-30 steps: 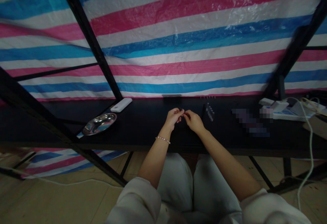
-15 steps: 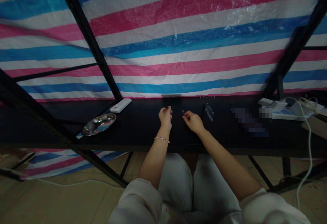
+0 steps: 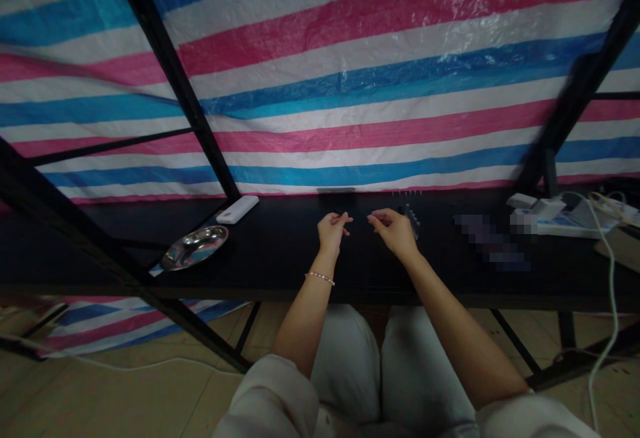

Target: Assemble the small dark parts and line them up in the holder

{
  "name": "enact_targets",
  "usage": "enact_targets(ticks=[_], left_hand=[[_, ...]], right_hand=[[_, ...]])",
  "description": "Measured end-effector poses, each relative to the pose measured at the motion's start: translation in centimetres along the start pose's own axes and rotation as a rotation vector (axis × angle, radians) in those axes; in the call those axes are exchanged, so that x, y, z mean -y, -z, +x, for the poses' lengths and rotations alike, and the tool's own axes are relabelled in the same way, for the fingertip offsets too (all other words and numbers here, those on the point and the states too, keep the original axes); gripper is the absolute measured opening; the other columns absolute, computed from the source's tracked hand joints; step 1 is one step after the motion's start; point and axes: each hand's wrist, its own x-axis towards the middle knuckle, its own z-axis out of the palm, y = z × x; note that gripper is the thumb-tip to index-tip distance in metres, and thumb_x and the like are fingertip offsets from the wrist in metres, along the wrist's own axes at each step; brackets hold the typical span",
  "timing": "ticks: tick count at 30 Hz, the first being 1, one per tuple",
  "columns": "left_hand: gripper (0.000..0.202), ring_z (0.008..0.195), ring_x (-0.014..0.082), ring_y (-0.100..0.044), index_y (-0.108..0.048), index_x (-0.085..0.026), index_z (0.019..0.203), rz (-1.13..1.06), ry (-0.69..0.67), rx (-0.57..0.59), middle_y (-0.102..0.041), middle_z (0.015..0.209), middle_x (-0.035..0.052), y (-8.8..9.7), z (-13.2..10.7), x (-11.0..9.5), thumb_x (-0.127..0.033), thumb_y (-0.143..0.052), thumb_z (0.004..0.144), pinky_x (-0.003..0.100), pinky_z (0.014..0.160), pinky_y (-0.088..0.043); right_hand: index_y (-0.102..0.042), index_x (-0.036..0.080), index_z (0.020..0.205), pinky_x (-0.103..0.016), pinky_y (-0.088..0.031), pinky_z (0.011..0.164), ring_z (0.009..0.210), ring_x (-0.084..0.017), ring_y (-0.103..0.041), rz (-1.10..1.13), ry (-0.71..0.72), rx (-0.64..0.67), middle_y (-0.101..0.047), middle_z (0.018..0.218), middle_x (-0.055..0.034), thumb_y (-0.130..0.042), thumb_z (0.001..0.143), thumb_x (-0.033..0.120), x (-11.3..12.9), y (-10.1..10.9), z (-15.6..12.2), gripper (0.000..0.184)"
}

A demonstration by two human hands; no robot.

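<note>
My left hand (image 3: 332, 229), with a bead bracelet at the wrist, hovers over the black table (image 3: 280, 258), fingers pinched together pointing right. My right hand (image 3: 395, 228) is a short gap to its right, fingers curled and pinched toward the left. What either pinch holds is too small and dark to make out. A row of small vials (image 3: 411, 217) lies just behind my right hand.
A steel dish (image 3: 194, 247) and a white oblong device (image 3: 238, 209) lie at the left of the table. White boxes and cables (image 3: 560, 215) crowd the right end. Black frame bars (image 3: 175, 85) cross in front of a striped tarp (image 3: 350, 78).
The hands were touching a second ago, then pulled apart. The left has now come back rightward while the right has shifted right toward the vials.
</note>
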Motion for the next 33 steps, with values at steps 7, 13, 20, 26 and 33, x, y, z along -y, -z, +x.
enact_targets(ticks=[7,13,20,26,33], left_hand=[[0.027,0.035,0.004,-0.042,-0.048,-0.014,0.06,0.135,-0.06,0.273,-0.063,0.059,0.0034,-0.5,-0.4,0.5,-0.031,-0.069,0.06,0.015,0.034,-0.03],[0.023,0.038,0.006,-0.046,-0.059,-0.012,0.062,0.36,-0.078,0.683,-0.059,0.058,0.0012,-1.8,-0.8,1.2,-0.031,-0.071,0.056,0.017,0.035,-0.033],[0.019,0.046,0.0079,-0.044,-0.057,-0.014,0.051,0.594,-0.291,0.662,-0.052,0.051,-0.0011,-4.4,-1.6,0.8,-0.028,-0.068,0.058,0.018,0.042,-0.029],[0.02,0.048,0.0093,-0.043,-0.055,-0.016,0.048,0.775,-0.3,0.54,-0.05,0.05,-0.0017,-6.3,-2.0,1.5,-0.027,-0.069,0.057,0.021,0.046,-0.027],[0.014,0.058,0.015,-0.054,-0.064,-0.02,0.062,0.99,-0.258,0.448,-0.06,0.065,0.0034,-7.0,-2.5,2.2,-0.032,-0.068,0.06,0.024,0.053,-0.035]], right_hand=[[-0.064,0.015,0.067,-0.019,-0.042,0.046,0.047,-0.011,-0.058,-0.219,-0.2,0.398,-0.067,0.062,-0.0042,-0.06,0.067,0.022,0.3,8.8,0.0,0.009],[-0.064,0.015,0.062,-0.02,-0.039,0.047,0.047,-0.012,-0.057,-0.46,-0.293,0.365,-0.065,0.056,-0.0032,-0.059,0.066,0.022,-3.3,11.2,-0.3,0.009],[-0.067,0.016,0.069,-0.022,-0.036,0.049,0.05,-0.013,-0.057,-0.591,-0.297,0.241,-0.063,0.057,-0.0038,-0.058,0.069,0.03,-4.9,9.5,-0.9,0.016],[-0.069,0.019,0.073,-0.024,-0.035,0.051,0.063,-0.018,-0.061,-0.744,-0.306,0.212,-0.067,0.07,-0.0077,-0.059,0.07,0.034,-4.2,8.8,-1.2,0.019],[-0.069,0.019,0.08,-0.026,-0.037,0.055,0.075,-0.023,-0.063,-0.789,-0.321,0.245,-0.068,0.081,-0.0097,-0.058,0.07,0.037,-4.8,8.2,-1.4,0.022]])
